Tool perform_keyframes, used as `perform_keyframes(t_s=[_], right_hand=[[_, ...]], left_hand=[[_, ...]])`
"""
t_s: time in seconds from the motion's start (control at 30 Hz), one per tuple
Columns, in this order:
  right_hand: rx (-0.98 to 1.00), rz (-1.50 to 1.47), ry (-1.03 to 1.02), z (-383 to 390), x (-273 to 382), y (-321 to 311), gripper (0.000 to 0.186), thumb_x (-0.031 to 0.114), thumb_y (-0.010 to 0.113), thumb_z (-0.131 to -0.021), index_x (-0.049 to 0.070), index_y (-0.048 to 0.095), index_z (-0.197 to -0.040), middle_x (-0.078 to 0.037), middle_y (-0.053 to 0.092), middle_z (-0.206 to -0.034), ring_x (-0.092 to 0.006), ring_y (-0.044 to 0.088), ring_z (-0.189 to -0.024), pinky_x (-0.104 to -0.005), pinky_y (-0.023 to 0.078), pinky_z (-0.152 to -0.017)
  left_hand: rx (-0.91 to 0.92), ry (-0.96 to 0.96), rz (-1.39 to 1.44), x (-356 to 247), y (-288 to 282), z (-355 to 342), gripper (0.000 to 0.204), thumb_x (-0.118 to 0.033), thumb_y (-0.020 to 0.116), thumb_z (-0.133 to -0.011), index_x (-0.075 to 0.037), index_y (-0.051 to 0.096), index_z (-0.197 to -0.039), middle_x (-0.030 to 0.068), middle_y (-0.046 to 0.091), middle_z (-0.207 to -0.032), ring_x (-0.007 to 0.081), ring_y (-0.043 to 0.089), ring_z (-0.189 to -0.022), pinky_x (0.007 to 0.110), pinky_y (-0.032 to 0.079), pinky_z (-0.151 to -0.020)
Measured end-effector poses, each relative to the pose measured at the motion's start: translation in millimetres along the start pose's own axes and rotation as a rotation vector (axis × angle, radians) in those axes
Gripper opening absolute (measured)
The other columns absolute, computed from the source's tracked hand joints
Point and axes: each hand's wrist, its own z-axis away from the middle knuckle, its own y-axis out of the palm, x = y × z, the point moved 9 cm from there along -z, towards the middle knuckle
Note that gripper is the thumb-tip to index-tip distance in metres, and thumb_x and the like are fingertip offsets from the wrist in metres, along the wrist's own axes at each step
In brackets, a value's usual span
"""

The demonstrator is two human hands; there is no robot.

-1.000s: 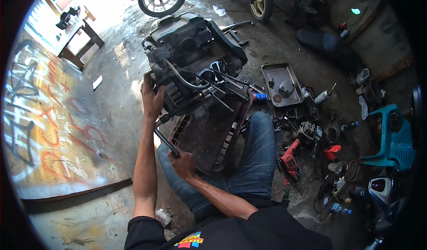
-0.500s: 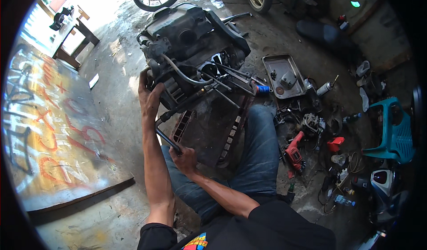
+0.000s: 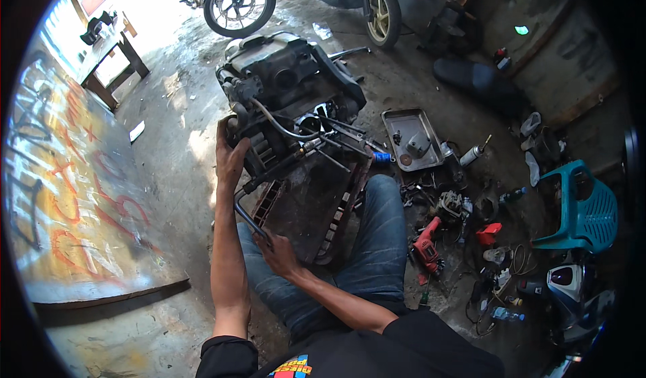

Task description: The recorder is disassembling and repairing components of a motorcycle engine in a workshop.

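Observation:
A dark motorcycle engine (image 3: 286,75) stands in front of my legs, its inside partly exposed, with several thin studs jutting toward me. My left hand (image 3: 231,156) wraps round the left side of the engine, thumb on top and some fingers hidden behind it. In my right hand (image 3: 279,253) is the lower end of a bent-handled socket wrench (image 3: 249,213). Its long shaft runs up from the bend to the engine's near side; the tip is hard to make out. A curved metal pipe (image 3: 272,119) crosses the engine above the shaft.
On the right lie a metal tray (image 3: 437,156) with parts, a red power drill (image 3: 425,245), a spray can (image 3: 472,154) and a teal plastic stool (image 3: 579,210). A painted board (image 3: 94,196) leans on the left. Motorcycle wheels (image 3: 240,4) stand beyond the engine.
The head view has tilted up, so the engine and tools sit lower in the picture. Both hands keep their holds; the wrench handle shows little change against the engine.

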Motion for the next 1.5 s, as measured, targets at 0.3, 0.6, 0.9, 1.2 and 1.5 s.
perform_keyframes(t_s=[0.3, 0.6, 0.9, 1.2, 1.5], right_hand=[[-0.086, -0.091, -0.114, 10.2, 16.1, -8.4, 0.029, 0.020, 0.062, -0.103, -0.001, 0.063, -0.123, -0.029, 0.061, -0.082, -0.0433, 0.057, -0.067, -0.0465, 0.048, -0.064], [-0.064, 0.016, -0.183, 25.7, 22.1, -9.9, 0.019, 0.015, 0.061, -0.103, -0.001, 0.064, -0.114, -0.028, 0.063, -0.083, -0.0367, 0.058, -0.066, -0.0418, 0.048, -0.065], [-0.033, 0.148, -0.007, 44.8, 48.8, -34.8, 0.034, 0.032, 0.058, -0.104, -0.001, 0.066, -0.112, -0.030, 0.068, -0.089, -0.0507, 0.067, -0.086, -0.0552, 0.051, -0.071], [0.056, 0.285, 0.072, 55.3, 89.7, -45.1, 0.041, 0.030, 0.052, -0.106, -0.011, 0.058, -0.112, -0.038, 0.065, -0.089, -0.0550, 0.066, -0.088, -0.0597, 0.051, -0.075], [0.379, -0.273, 0.452, 58.0, 121.2, -34.2, 0.023, 0.020, 0.048, -0.108, -0.003, 0.052, -0.109, -0.010, 0.055, -0.084, -0.0200, 0.056, -0.066, -0.0365, 0.052, -0.058]], left_hand=[[0.057, 0.078, -0.025, -0.6, 1.1, -3.2, 0.053, -0.004, 0.063, -0.085, -0.003, 0.050, -0.136, 0.0120, 0.061, -0.114, 0.0200, 0.059, -0.100, 0.034, 0.050, -0.089], [0.104, 0.110, -0.106, 9.1, -1.6, -8.1, 0.059, -0.009, 0.065, -0.085, -0.002, 0.045, -0.140, 0.0157, 0.057, -0.120, 0.0243, 0.057, -0.107, 0.037, 0.048, -0.095], [0.094, 0.062, -0.100, 11.0, -2.8, -6.5, 0.057, -0.011, 0.067, -0.085, -0.002, 0.048, -0.138, 0.0148, 0.058, -0.121, 0.0249, 0.057, -0.109, 0.037, 0.047, -0.097], [-0.001, 0.144, -0.096, 8.7, -2.8, -5.4, 0.053, -0.012, 0.068, -0.083, -0.001, 0.053, -0.133, 0.0171, 0.061, -0.119, 0.0281, 0.059, -0.109, 0.039, 0.047, -0.098], [-0.015, 0.156, -0.086, 15.6, -5.8, -8.4, 0.055, -0.012, 0.068, -0.083, 0.002, 0.053, -0.134, 0.0188, 0.060, -0.125, 0.0305, 0.059, -0.114, 0.039, 0.046, -0.102]])
